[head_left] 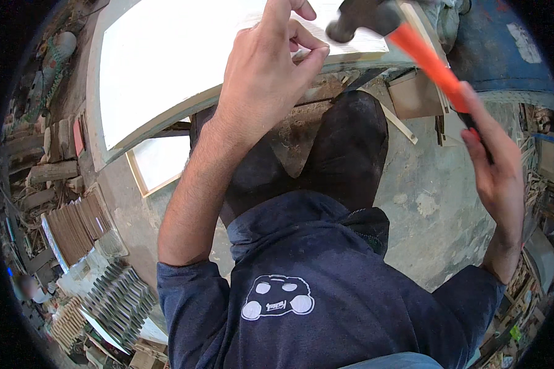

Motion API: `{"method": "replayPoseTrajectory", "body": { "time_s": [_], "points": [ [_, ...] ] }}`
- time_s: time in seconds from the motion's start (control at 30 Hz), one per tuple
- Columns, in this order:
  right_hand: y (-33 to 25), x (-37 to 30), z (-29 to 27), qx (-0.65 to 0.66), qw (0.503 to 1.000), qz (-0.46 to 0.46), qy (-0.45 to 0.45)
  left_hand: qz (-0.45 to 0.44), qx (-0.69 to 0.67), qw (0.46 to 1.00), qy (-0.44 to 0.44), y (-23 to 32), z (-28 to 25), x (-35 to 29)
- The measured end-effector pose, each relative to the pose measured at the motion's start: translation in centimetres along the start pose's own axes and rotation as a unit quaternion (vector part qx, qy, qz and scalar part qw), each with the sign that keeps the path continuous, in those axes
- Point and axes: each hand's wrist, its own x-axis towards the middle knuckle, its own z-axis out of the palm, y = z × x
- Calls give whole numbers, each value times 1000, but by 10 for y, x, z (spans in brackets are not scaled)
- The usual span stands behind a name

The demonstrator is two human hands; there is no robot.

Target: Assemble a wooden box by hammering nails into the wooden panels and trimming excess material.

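Note:
A claw hammer (423, 54) with a dark metal head and an orange and black handle is gripped in my right hand (497, 157). Its head hangs just right of my left fingers, over the edge of a white panel (166, 55). My left hand (268, 74) is over the panel's near edge, thumb and forefinger pinched together. Whatever sits between those fingertips is too small to make out. A pale wooden strip (354, 56) runs along the panel's near edge, below my left fingertips.
The panel rests on a worktable in front of my knees. Beneath it stands another white wood-framed piece (160, 163). Stacked slats (120, 301) and brown sheets (74, 230) lie at the left, wood scraps at the right. A blue surface (505, 55) is at the far right.

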Motion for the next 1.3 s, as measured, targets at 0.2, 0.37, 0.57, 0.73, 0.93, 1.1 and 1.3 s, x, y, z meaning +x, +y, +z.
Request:
{"method": "replayPoseTrajectory", "body": {
  "time_s": [0.2, 0.37, 0.57, 0.73, 0.93, 1.1, 1.3],
  "points": [
    [3, -5, 4, -3, 1000, 3, 24, -65, -37, 997, -11, 7, -2, 0],
    [2, 0, -1, 1, 998, 40, -51, -11, -28, 1000, -6, -9, -1, -2],
    [-2, -5, -4, 10, 1000, 22, 12, -95, -46, 994, -22, 8, -3, 2],
    [2, -6, 4, 8, 1000, 5, 14, 56, 99, 992, 59, -20, 12, -9],
    [6, -11, -4, 3, 999, 46, 20, 28, 119, 991, 47, -16, 12, -6],
    [13, -13, -5, -2, 997, 79, -12, 17, 128, 991, 39, -15, 10, -8],
    [16, -14, -3, -18, 999, 51, -2, 47, 132, 989, 56, -18, 12, -8]
  ]
}}
